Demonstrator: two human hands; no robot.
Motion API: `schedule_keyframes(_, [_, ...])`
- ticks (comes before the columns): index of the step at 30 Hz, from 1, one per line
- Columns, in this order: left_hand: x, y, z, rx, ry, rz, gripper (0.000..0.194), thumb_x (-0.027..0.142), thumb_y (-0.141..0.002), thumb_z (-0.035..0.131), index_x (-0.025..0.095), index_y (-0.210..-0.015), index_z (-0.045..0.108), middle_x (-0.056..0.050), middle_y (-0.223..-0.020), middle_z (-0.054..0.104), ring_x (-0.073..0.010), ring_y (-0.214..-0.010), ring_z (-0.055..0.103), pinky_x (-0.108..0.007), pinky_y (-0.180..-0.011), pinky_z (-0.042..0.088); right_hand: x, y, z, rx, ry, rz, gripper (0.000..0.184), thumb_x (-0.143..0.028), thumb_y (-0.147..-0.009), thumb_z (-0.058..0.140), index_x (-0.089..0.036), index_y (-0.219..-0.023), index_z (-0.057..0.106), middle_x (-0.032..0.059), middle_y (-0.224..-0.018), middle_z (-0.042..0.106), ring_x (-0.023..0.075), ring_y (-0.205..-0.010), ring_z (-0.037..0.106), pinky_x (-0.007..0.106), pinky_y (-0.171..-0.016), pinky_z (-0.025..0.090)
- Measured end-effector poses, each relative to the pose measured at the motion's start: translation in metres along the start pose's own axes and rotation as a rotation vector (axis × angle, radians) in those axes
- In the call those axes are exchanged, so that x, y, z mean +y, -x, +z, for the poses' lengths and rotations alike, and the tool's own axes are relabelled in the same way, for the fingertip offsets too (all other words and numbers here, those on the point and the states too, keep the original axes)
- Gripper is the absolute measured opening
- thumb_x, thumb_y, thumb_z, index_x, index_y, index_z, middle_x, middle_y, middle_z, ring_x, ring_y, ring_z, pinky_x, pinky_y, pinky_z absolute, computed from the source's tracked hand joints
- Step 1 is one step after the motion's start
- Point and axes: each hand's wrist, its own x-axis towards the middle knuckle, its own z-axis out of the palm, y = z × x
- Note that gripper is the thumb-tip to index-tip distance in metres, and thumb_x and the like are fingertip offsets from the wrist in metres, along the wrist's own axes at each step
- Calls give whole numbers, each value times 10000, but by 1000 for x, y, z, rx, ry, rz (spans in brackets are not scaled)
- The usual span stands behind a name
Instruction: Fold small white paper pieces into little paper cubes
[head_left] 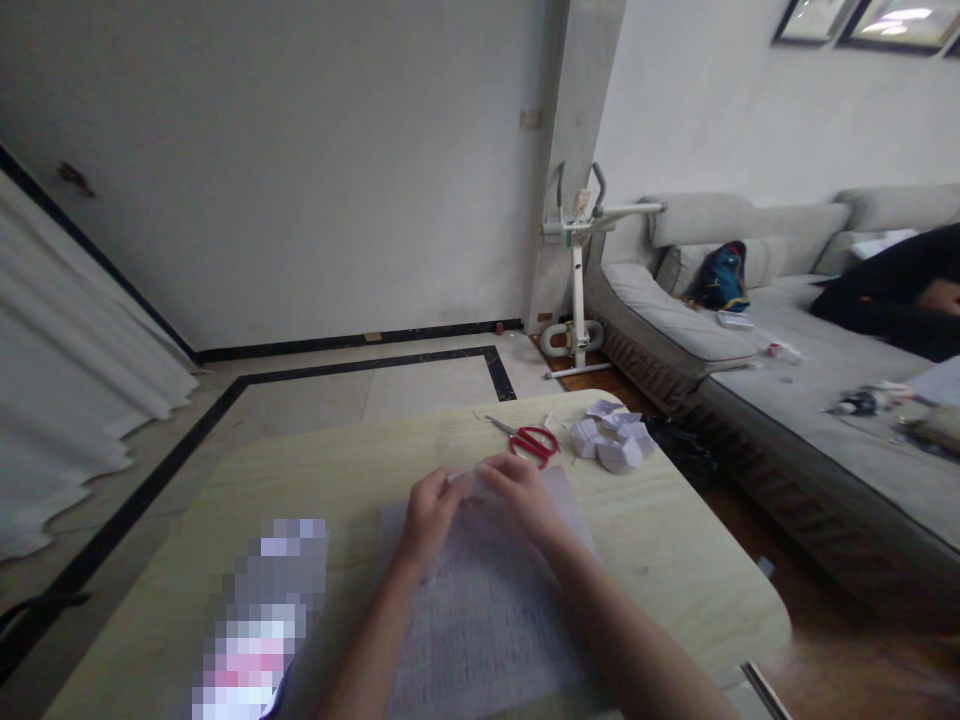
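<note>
My left hand [435, 508] and my right hand [521, 490] meet over a large sheet of paper [487, 620] covered in faint lines of writing. Between the fingertips of both is a small white piece of paper [466, 484], mostly covered by the fingers and a little blurred. Whether it is a separate scrap or the sheet's far edge I cannot tell. Just beyond my right hand lie scissors with red handles [534, 443], blades pointing to the left. Several folded or crumpled paper pieces [616, 440] sit in a cluster to their right.
All this rests on a pale wooden table [690, 560] with rounded corners. A pixelated patch [262, 630] covers something at its left. A dark plastic bag [682, 450] is beyond the right edge. Farther off stand an exercise machine [577, 270] and a grey sofa [795, 370] with a person in dark clothing.
</note>
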Motion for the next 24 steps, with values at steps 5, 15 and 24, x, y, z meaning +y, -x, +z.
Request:
schedule_keyframes(5, [2,0,-1,11,-5,4,296,414,-754,604,125,-787,659,2,-630,602,-142,-590,549,-212,-541,424,0,1,0,-1,-13,-4,126,-290,-733,614,-175,-683,626,5,-656,602,139,-637,548,249,-614,430])
schedule_keyframes(15, [-2,-1,-4,14,-102,43,296,423,-764,586,138,-765,666,0,-615,618,-146,-575,563,-209,-531,413,8,-2,-2,-33,87,-28,203,-342,-764,591,-146,-713,610,15,-666,594,133,-631,539,236,-581,410])
schedule_keyframes(24, [-4,-1,-4,-2,-104,26,311,434,-774,574,133,-762,650,-7,-616,609,-149,-576,564,-214,-525,417,4,-1,-3,-52,169,-27,195,-326,-780,569,-155,-691,597,13,-667,582,135,-646,533,233,-581,402])
